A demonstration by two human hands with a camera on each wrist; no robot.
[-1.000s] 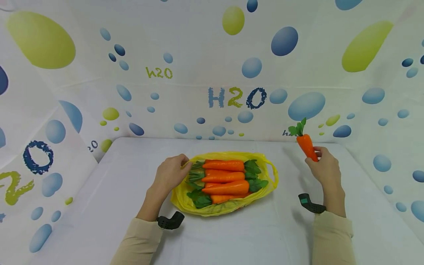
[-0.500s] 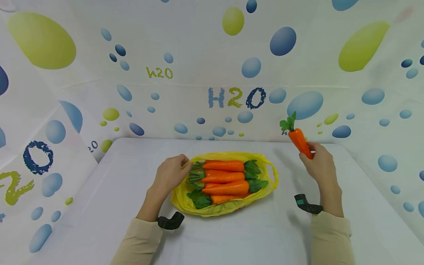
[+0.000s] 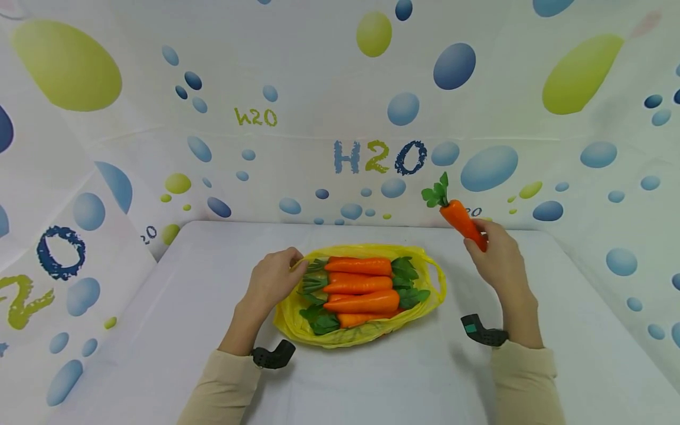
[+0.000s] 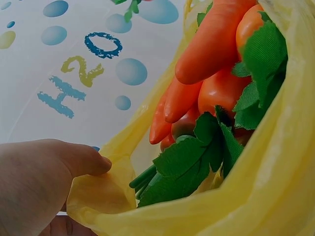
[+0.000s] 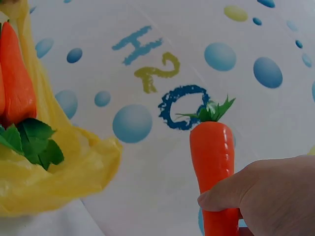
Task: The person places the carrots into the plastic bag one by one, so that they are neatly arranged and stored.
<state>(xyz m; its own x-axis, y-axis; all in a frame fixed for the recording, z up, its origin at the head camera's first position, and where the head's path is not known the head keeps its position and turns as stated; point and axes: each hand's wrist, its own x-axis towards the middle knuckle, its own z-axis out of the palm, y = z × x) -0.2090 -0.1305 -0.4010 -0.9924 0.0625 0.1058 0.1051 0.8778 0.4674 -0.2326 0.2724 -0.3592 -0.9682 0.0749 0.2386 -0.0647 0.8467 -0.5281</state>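
Note:
A yellow plastic bag [image 3: 346, 339] lies in the middle of the table with its mouth spread, and several orange carrots [image 3: 366, 302] with green leaves lie inside it. My left hand [image 3: 272, 282] pinches the bag's left rim; in the left wrist view the thumb [image 4: 83, 160] presses on the yellow film. Up and to the right of the bag, my right hand [image 3: 499, 255] grips a single carrot [image 3: 461, 222] by its lower, narrow end. That carrot is held above the table, tilted, its leafy top pointing up and left.
A white cloth covers the table [image 3: 212, 260]. Behind it rises a white curtain [image 3: 319, 77] printed with blue and green ovals and lettering. The bag's loop handle [image 3: 440, 282] sticks out on the right side.
My right hand has moved left with the carrot, closer to the bag, and the carrot leans further left. The left hand and the bag have stayed in place.

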